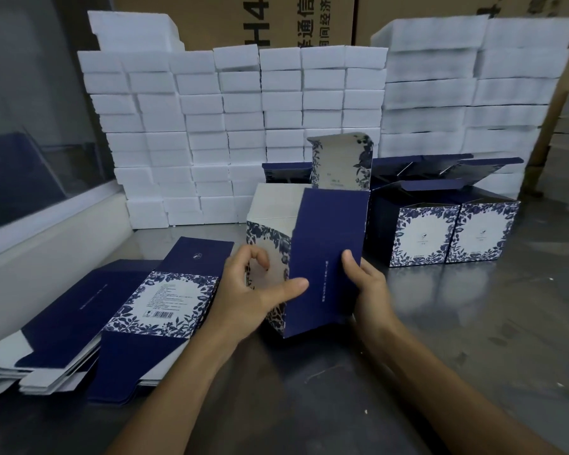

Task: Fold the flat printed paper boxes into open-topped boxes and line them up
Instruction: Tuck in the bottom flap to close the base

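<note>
Frame centre: left hand and right hand both grip a half-opened box. Folded boxes line up right; flat stack lower left remains.

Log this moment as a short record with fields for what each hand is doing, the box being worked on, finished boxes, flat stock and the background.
left hand: grips the box in work, thumb across its navy panel
right hand: holds the same box at its right edge
box in work: partly opened, top flap up
finished boxes: standing side by side, right rear
flat boxes: stacked at left
white foam blocks: stacked behind
</note>
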A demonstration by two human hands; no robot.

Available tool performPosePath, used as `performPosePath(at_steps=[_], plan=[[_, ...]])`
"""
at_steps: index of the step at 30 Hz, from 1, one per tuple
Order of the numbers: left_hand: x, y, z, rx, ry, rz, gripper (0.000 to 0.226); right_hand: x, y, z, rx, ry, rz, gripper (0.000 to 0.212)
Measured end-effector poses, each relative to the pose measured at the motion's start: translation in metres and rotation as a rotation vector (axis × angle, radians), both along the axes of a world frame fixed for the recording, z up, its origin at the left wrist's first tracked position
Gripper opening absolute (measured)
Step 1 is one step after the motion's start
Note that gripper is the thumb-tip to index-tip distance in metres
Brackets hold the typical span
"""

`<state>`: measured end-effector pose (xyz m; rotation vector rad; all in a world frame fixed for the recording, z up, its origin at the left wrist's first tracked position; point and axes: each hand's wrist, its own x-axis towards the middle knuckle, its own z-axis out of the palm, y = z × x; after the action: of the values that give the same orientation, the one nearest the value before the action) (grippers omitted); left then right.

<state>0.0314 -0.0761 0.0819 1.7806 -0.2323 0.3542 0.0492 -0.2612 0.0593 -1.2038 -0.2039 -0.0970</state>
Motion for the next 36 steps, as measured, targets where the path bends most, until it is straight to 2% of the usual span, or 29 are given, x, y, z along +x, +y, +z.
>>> performPosePath(at_steps=[2, 6, 7, 9, 11, 16, 21, 32, 36], plan=[[-0.003, -0.004, -0.001, 0.086, -0.036, 0.036, 0.073, 0.001, -0.001, 0.001, -0.061, -0.012, -0.088, 0.019], [-0.003, -0.008, -0.005, 0.238, -0.190, 0.130, 0.118, 0.003, 0.001, 0.006, -0.134, -0.018, -0.266, 0.012], [-0.003, -0.008, -0.006, 0.237, -0.210, 0.165, 0.126, 0.001, 0.002, 0.008, -0.151, -0.012, -0.277, 0.021], [-0.001, -0.006, -0.009, 0.234, -0.259, 0.235, 0.133, -0.003, 0.005, 0.009, -0.220, 0.012, -0.283, 0.057], [0.001, -0.005, -0.012, 0.242, -0.300, 0.296, 0.136, -0.009, 0.010, 0.012, -0.301, 0.018, -0.250, 0.069], [0.002, -0.005, -0.014, 0.331, -0.446, 0.421, 0.133, -0.018, 0.021, 0.018, -0.363, 0.026, -0.042, 0.061], [0.004, 0.000, -0.014, 0.544, -0.618, 0.491, 0.125, -0.021, 0.023, 0.022, -0.414, -0.001, -0.048, 0.047], [0.005, 0.002, -0.015, 0.665, -0.660, 0.512, 0.123, -0.023, 0.023, 0.020, -0.547, -0.046, -0.055, 0.037], [0.004, 0.002, -0.013, 0.634, -0.652, 0.469, 0.125, -0.019, 0.020, 0.020, -0.446, 0.030, -0.082, 0.048]])
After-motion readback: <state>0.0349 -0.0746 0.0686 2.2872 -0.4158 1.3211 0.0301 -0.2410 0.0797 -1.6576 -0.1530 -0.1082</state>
